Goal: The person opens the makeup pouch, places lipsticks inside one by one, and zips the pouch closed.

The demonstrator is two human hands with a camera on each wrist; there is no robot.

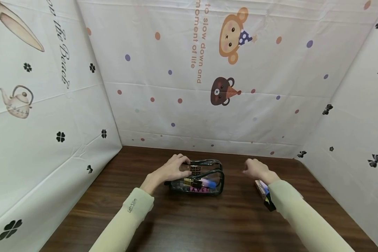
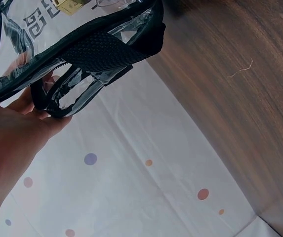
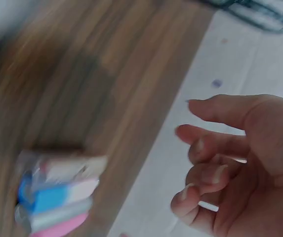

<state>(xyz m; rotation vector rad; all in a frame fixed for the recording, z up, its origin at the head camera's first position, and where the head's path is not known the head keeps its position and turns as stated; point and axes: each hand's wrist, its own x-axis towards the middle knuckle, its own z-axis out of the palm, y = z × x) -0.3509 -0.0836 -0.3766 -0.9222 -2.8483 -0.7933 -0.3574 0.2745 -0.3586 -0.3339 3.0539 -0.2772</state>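
A clear plastic travel pouch (image 1: 218,190) with black trim and dark handle loops lies on the table. Through its side show a pink-to-blue tube (image 1: 209,183) and a small gold item (image 1: 187,181). My left hand (image 1: 171,169) holds the pouch by its upper left edge, and some fingers appear through the plastic in the left wrist view. To the right of the pouch, my right hand (image 3: 252,153) hovers above the table with loosely bent fingers and nothing in them. Near its wrist lies a row of small tubes and packs (image 3: 60,192), partly covered by the sleeve in the head view.
The dark wooden table (image 1: 195,227) is bordered by white printed cloth walls (image 1: 176,115) at the back and both sides. A short pale thread (image 2: 242,70) lies on the wood. The black pack (image 1: 270,204) sits at the near end of the right-hand row.
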